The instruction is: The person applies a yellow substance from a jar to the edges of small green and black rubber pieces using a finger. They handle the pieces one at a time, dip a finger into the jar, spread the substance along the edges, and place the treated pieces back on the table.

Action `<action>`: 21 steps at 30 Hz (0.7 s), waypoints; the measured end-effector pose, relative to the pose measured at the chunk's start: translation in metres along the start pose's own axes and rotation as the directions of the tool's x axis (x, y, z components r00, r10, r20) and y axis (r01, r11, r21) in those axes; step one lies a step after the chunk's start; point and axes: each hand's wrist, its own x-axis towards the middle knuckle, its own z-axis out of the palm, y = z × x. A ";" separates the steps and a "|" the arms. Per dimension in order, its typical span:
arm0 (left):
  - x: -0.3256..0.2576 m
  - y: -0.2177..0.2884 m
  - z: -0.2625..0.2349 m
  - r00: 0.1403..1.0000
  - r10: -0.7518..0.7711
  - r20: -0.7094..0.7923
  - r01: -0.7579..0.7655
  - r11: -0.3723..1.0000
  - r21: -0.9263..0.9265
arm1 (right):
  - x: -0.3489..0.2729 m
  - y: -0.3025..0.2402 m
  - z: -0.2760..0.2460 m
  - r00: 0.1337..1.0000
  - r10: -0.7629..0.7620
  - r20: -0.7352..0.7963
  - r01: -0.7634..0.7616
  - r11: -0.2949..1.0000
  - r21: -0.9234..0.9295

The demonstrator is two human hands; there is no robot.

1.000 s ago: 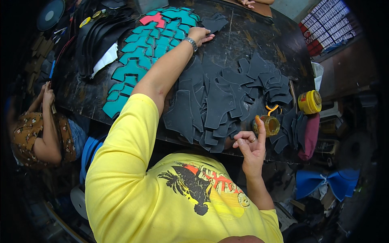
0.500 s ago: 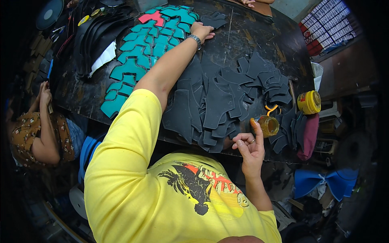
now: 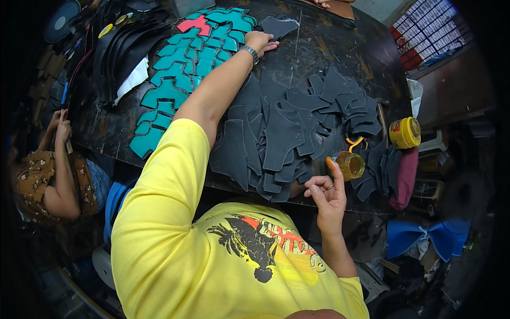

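Note:
My left hand (image 3: 259,42) reaches across to the far side of the table, its fingers closed at the near edge of a dark grey cut piece (image 3: 278,26). Rows of teal cut pieces (image 3: 169,91) lie left of that arm, with one red piece (image 3: 197,24) among them. Held low near the table's front edge, my right hand (image 3: 330,195) is empty, its index finger raised and the thumb apart. Orange-brown smear coats that fingertip, beside an open glass jar (image 3: 350,166) of amber stuff. A heap of dark grey cut pieces (image 3: 284,133) spreads between my arms.
Orange-handled scissors (image 3: 355,142) and a yellow tub (image 3: 405,133) are at the right. Large black sheets (image 3: 119,64) stand stacked at the far left. Another person (image 3: 58,175) sits at the left, and a co-worker's hand (image 3: 322,2) shows at the back.
My left hand has shifted slightly left, and the dark piece by it now lies tilted, with a pale edge showing. My right hand stays nearly in place.

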 end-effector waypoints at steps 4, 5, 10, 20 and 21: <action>-0.003 -0.002 0.000 0.991 0.119 -0.054 -0.118 0.993 0.023 | 0.001 0.000 0.001 1.000 0.003 0.013 -0.003 1.000 -0.009; -0.003 -0.002 -0.001 0.988 0.144 -0.050 -0.143 0.989 0.023 | 0.001 0.001 0.001 1.000 0.005 0.013 -0.005 1.000 -0.016; -0.010 -0.005 -0.009 0.985 0.172 0.014 -0.172 0.983 0.062 | 0.001 0.003 0.001 0.999 0.033 0.040 -0.033 0.999 -0.015; -0.010 -0.003 -0.016 0.999 -0.001 0.038 -0.002 0.996 0.094 | 0.003 0.006 0.004 0.995 0.053 0.084 -0.049 0.998 -0.050; -0.008 -0.001 -0.017 0.997 -0.036 0.065 0.031 0.996 0.082 | 0.003 0.006 0.004 0.995 0.054 0.086 -0.049 0.997 -0.053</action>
